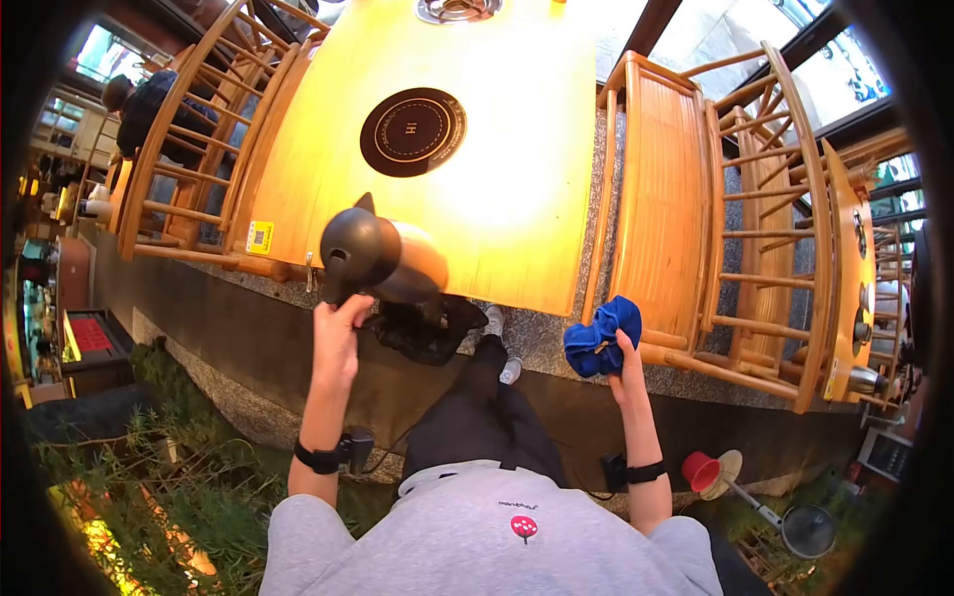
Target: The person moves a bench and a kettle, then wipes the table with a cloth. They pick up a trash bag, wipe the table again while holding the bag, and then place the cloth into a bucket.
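My left hand [338, 338] is closed around the handle of a thermos jug [366, 248]. This jug has a dark lid and a brownish body, and it is tilted over the near edge of the wooden table [507, 238]. In my right hand [628, 366] a crumpled blue cloth [603, 338] is gripped, off the table's near right corner. A round black induction cooktop plate [412, 131] is set into the tabletop beyond the jug.
Wooden benches with slatted backs flank the table, one at the left [204, 149] and one at the right [661, 199]. A black bag [422, 333] hangs below the table edge. Green plants [169, 477] grow behind me on the left. A person [164, 114] sits at the far left.
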{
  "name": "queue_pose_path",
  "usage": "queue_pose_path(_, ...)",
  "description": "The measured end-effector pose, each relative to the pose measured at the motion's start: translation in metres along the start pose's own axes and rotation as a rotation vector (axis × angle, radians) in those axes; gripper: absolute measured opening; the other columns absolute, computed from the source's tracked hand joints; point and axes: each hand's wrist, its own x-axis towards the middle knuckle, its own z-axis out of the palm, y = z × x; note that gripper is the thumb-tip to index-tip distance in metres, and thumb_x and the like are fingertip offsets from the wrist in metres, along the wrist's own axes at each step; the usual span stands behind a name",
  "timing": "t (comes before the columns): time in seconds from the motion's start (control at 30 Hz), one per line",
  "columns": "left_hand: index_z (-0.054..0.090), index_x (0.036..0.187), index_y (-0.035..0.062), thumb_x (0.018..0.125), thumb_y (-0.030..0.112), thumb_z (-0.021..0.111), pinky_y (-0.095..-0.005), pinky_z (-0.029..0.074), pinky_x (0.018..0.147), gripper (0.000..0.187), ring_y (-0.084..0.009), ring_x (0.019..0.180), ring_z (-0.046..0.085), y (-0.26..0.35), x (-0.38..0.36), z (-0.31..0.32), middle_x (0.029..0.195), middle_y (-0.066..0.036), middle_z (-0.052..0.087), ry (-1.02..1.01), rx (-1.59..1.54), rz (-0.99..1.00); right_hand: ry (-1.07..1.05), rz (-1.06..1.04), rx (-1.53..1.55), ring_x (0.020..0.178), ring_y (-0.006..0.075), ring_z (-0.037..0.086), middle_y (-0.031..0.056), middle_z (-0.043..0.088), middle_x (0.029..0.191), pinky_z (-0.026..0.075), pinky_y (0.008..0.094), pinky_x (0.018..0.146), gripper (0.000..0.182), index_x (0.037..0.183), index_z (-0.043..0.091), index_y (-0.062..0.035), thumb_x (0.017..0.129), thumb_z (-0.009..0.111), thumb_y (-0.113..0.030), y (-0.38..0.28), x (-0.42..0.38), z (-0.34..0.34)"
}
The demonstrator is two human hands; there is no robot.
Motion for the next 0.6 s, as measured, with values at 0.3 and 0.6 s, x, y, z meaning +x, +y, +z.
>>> queue_pose_path(0.3,0.049,0.063,0.0102,0.074,0.002,0.061,-0.0236,0.025,0.051,0.019,-0.0046,0.052,0.035,0.043,0.128,-0.067,0.059,0.006,0.043,0.060,0.140,0.137,-0.014,0.025,-0.225,0.102,0.0181,0.061,0.0074,0.062,0.112,0.049,0.0341,0.091,0.052,0.123,0.051,-0.0051,0.086,0.062,-0.040,-0.061,0.052,0.049)
queue_pose_path(0.6,0.051,0.073,0.0089,0.073,-0.001,0.061,-0.0220,0.027,0.049,0.014,-0.0049,0.054,0.038,0.049,0.193,-0.098,0.065,0.004,0.044,0.092,0.021,0.053,-0.017,0.071,-0.213,0.097,0.0190,0.062,0.0084,0.063,0.110,0.051,0.0329,0.087,0.050,0.123,0.051,-0.0038,0.085,0.062,-0.035,-0.116,0.076,0.099)
